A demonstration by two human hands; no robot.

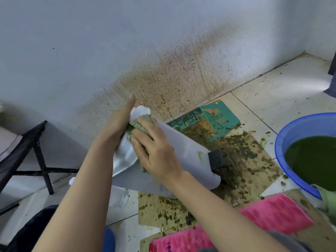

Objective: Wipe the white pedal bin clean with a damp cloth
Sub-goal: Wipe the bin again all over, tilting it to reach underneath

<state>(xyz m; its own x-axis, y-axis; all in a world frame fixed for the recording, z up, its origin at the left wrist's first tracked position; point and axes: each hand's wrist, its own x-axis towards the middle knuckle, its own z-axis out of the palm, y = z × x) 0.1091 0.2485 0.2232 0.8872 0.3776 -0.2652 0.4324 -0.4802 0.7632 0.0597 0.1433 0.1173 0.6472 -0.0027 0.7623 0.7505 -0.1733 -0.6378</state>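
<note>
The white pedal bin (187,151) lies tipped on its side on stained cardboard, its black pedal (216,160) pointing right and its lid end toward the wall. My left hand (118,128) steadies the lid end with straight fingers against it. My right hand (152,150) presses a green-stained cloth (141,124) onto the bin's upper side near the lid, fingers spread over the cloth.
A blue basin (291,139) of dark green water stands at the right. Pink cloths (276,211) lie on spattered cardboard (251,160) in front. A teal printed card (214,117) lies by the stained wall (172,73). A black folding chair (34,153) stands at the left.
</note>
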